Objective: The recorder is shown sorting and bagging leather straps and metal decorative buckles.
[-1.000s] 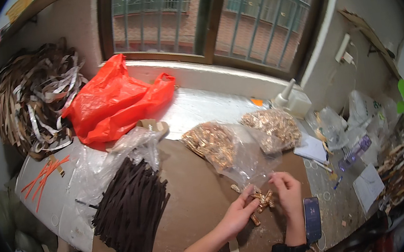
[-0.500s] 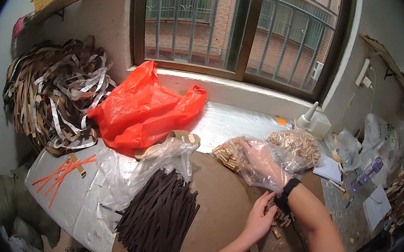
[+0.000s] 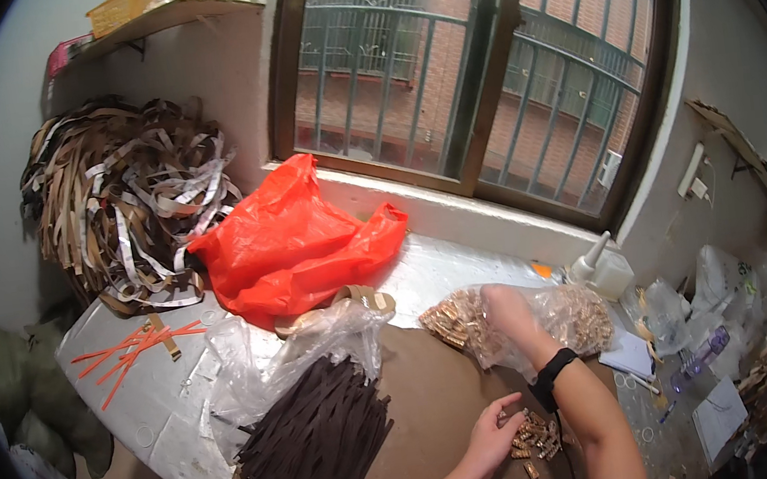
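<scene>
My right hand (image 3: 508,312), with a black band at the wrist, is at a clear plastic bag (image 3: 557,310) full of small gold-coloured metal pieces. Its fingers are curled in at the bag's upper left part, and the film seems gathered in them; the fingertips are hidden. My left hand (image 3: 493,437) rests low over the brown work surface (image 3: 430,395), fingers apart. Just right of it lies a small loose heap of the same metal pieces (image 3: 540,437). More of these pieces (image 3: 454,318) show at the bag's left end.
Left of my hands lies a pile of dark brown strips (image 3: 317,441), with crumpled clear plastic (image 3: 247,369) behind. A sandal (image 3: 367,300) sits by a red plastic bag (image 3: 298,240). Orange strips (image 3: 127,354) lie far left. A white bottle (image 3: 607,271) and notepad (image 3: 628,353) stand right.
My right hand has drawn back and up at the bag, its fingers now curled. The left hand has moved slightly left and down, uncovering the loose metal pieces. The view has tilted upward.
</scene>
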A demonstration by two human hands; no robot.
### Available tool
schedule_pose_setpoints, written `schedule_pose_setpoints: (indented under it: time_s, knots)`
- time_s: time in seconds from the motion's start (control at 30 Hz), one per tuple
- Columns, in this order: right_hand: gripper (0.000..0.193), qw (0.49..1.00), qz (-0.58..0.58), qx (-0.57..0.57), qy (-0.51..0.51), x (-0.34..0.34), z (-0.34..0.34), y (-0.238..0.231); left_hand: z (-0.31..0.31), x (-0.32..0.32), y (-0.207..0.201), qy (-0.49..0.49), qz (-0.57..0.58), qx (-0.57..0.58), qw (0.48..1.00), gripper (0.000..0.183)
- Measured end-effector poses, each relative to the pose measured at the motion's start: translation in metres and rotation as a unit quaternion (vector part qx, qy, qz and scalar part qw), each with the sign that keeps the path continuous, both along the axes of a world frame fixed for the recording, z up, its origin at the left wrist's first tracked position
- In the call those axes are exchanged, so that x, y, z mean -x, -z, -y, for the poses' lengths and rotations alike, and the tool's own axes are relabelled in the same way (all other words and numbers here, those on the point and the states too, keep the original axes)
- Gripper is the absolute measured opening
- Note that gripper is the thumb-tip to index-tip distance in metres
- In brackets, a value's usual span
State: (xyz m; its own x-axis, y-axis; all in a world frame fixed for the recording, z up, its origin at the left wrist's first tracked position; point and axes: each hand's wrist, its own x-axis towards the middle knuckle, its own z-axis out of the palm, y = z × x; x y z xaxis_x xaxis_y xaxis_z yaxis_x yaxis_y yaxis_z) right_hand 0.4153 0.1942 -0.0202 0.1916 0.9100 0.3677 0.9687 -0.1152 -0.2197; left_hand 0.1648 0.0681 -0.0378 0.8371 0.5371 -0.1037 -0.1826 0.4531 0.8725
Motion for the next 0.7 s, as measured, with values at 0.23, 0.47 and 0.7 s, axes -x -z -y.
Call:
schedule_pose_setpoints:
  time_s: [0.23,0.47,0.7]
  knots:
    - [0.024,0.724,-0.681,0.024,0.101,0.034,0.124,-0.064,0.004,0.001,-0.016,0.041,0.005,0.131,0.991,0.039]
    - [0.023,0.688,-0.714,0.024,0.132,0.123,0.240,-0.089,0.013,0.002,-0.026,0.171,0.150,0.364,0.903,0.054]
    - [0.030,0.674,-0.732,-0.038,0.096,0.129,0.271,-0.066,0.022,-0.001,-0.018,0.164,0.123,0.377,0.903,0.050]
